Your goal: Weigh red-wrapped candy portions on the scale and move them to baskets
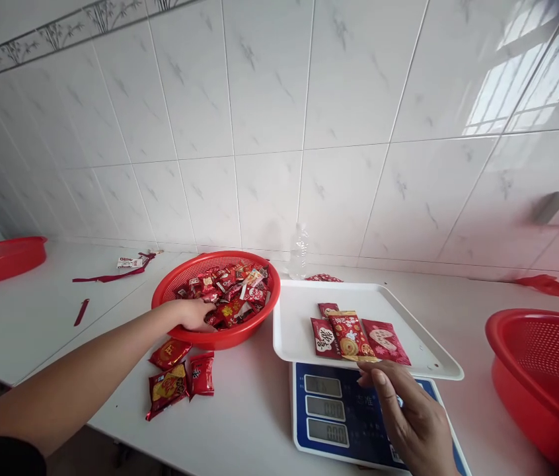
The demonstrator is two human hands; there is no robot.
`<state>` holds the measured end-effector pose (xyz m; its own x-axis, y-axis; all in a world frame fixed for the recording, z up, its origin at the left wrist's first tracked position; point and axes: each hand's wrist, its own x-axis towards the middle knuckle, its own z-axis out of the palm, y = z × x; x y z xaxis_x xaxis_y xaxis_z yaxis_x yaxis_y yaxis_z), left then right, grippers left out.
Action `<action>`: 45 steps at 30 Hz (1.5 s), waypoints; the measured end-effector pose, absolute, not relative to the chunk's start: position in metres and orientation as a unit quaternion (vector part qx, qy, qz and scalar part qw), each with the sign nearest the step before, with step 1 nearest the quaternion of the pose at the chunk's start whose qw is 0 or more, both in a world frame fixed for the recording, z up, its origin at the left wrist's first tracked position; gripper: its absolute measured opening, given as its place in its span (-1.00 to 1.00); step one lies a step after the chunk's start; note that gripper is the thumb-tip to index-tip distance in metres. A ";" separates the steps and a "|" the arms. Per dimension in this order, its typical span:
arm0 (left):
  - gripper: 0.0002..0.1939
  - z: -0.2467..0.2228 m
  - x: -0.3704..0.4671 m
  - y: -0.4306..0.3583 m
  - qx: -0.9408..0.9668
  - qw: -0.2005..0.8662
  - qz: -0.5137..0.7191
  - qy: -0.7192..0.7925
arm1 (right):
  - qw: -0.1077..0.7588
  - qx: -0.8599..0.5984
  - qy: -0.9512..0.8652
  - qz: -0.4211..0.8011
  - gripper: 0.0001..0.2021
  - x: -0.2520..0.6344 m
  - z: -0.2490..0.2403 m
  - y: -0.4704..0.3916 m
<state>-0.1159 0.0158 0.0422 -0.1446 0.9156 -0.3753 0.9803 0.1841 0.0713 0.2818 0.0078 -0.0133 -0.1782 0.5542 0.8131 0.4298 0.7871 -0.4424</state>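
My left hand [194,315] reaches into a red perforated basket [227,340] filled with small wrapped snack packets [232,287]. Its fingertips are hidden among them. My right hand [411,413] is curled over the blue weighing scale [353,420], fingertips close to the front rim of the white tray [292,324]. What its fingers hold, if anything, is hidden. On the tray lie several packets: a red-and-gold snack packet [351,336] in the middle, a pink-red packet [385,340] to its right, and dark red packets [325,337] to its left.
Loose red packets [168,389] lie on the table in front of the basket. A clear plastic bottle [298,251] stands by the tiled wall. Other red baskets [532,390] sit at the right and far left. A dark red strap [111,277] lies at the back left.
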 end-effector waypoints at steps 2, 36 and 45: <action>-0.13 0.035 -0.116 0.019 0.629 0.172 -0.115 0.749 | 0.554 -0.321 -0.766 0.059 -0.75 0.282 -0.013 0.008; -0.45 0.046 -0.109 0.017 0.486 0.534 0.056 0.689 | 0.537 -0.338 -0.770 0.075 -0.69 0.281 -0.017 0.010; -0.57 0.050 -0.109 0.019 0.455 0.566 0.217 0.652 | 0.541 -0.329 -0.772 0.059 -0.72 0.282 -0.017 0.009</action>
